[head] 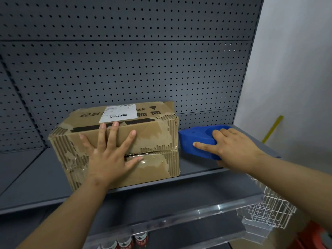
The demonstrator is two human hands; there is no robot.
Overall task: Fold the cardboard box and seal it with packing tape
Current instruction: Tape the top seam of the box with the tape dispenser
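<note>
Head: left hand (109, 155) presses box (149, 135) (splayed); right hand (233, 146) grips dispenser (194, 137).

— What colour is the box (149, 139)?
— Brown, with ribbed stripes where the surface is torn, black print, and a white label (118, 112) with a black barcode.
— And the rest?
— A plain blue tape dispenser (197, 139). The pegboard (125, 60) is grey, dotted with dark holes; the shelf (36, 177) is grey; the wire basket (269, 211) is white.

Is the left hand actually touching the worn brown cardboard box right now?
Touching. The head view shows the left hand pressed flat, fingers spread, against the front face of the worn brown cardboard box.
</note>
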